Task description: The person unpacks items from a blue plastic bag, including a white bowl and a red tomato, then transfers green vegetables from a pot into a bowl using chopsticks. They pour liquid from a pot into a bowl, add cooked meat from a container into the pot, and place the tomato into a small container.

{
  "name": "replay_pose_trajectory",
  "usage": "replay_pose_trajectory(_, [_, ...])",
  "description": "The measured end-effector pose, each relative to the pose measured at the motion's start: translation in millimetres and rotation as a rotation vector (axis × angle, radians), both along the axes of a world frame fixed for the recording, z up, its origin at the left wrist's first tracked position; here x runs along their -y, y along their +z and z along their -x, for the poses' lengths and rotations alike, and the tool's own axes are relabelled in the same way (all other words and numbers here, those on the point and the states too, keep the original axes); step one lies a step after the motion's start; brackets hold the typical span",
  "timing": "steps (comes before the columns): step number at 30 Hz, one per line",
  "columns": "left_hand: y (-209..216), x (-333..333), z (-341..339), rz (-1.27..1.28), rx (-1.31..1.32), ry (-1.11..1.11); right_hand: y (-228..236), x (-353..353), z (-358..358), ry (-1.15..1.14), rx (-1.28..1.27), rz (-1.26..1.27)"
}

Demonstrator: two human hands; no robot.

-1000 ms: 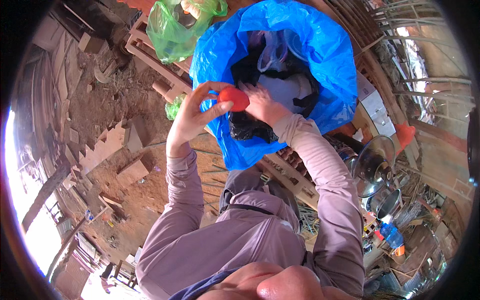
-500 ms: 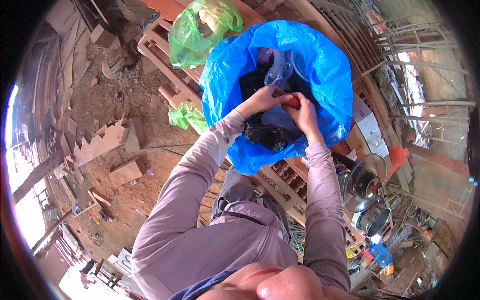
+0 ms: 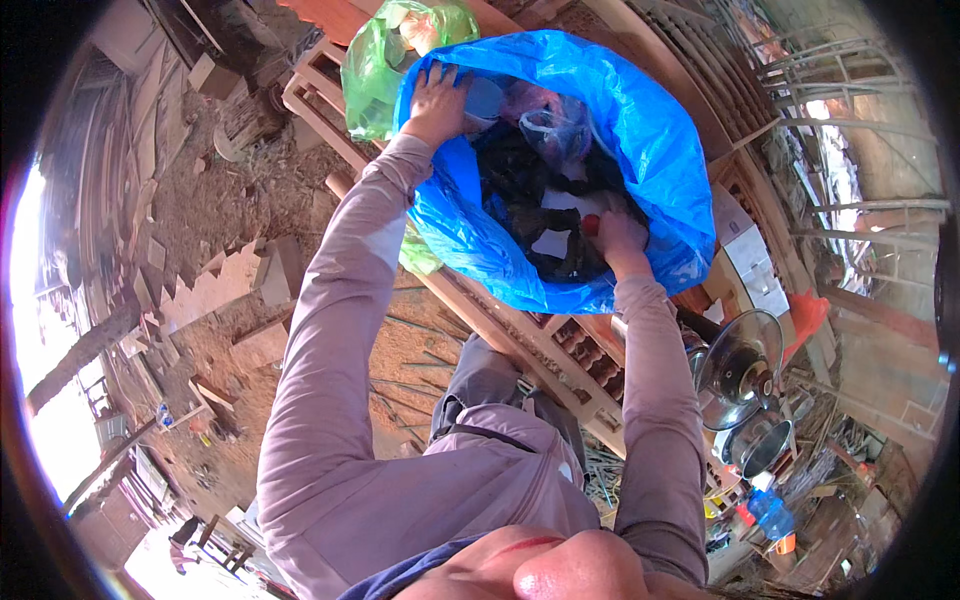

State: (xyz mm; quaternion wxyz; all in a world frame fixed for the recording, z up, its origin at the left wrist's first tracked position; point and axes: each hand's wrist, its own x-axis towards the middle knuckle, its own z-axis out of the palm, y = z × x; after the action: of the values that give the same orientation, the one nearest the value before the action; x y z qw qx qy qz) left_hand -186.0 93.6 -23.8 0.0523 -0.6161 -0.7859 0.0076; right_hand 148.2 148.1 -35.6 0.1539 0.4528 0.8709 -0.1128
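Observation:
A large blue plastic bag (image 3: pixel 640 120) stands wide-mouthed before me. My left hand (image 3: pixel 437 108) grips its left rim, fingers over the edge. Down inside the bag on the right, my right hand (image 3: pixel 622 238) closes on a small red object (image 3: pixel 590 225); its kind is too small to tell. Black plastic (image 3: pixel 505 175) lies in the bag, with pale surfaces showing between its folds. A clear purplish plastic bag (image 3: pixel 555 132) sits farther back, and a pale blue round piece (image 3: pixel 483 102) shows beside my left hand.
The bag rests on a wooden frame (image 3: pixel 490 305). A green plastic bag (image 3: pixel 370 85) is at its far left. To the right are a white box (image 3: pixel 745 260), a glass lid (image 3: pixel 740 365) and a metal pot (image 3: pixel 757 445). Wood offcuts (image 3: pixel 215 290) litter the dirt floor.
My hands were together over the bag around the red object. My left hand has moved left to the rim, and the right has gone lower into the bag with the red object.

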Motion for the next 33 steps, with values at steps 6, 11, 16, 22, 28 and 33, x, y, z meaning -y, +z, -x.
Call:
replay_pose_trajectory(6, [15.6,2.1,-10.9,0.007,-0.042,0.036,38.1,-9.2,28.9,0.092,-0.499,0.09])
replay_pose_trajectory(11, [-4.5,8.3,-23.5,0.048,-0.086,-0.147,44.5,-15.4,111.0,0.522,-0.628,-0.169])
replay_pose_trajectory(16, [2.6,2.0,-41.4,0.141,0.018,-0.136,-3.3,-73.7,144.9,0.433,-0.176,-0.627])
replay_pose_trajectory(22, [-6.1,19.7,-36.0,0.184,0.222,-0.076,20.5,-127.1,116.0,0.09,-0.155,-0.302])
replay_pose_trajectory(28, [-8.9,-16.6,-38.3,-0.244,0.43,-0.032,-0.4,-129.0,143.2,0.011,-0.663,0.126])
replay_pose_trajectory(33, [20.5,-68.8,-12.5,-0.474,0.864,0.174,-45.3,-113.1,173.4,-0.04,-0.426,0.204])
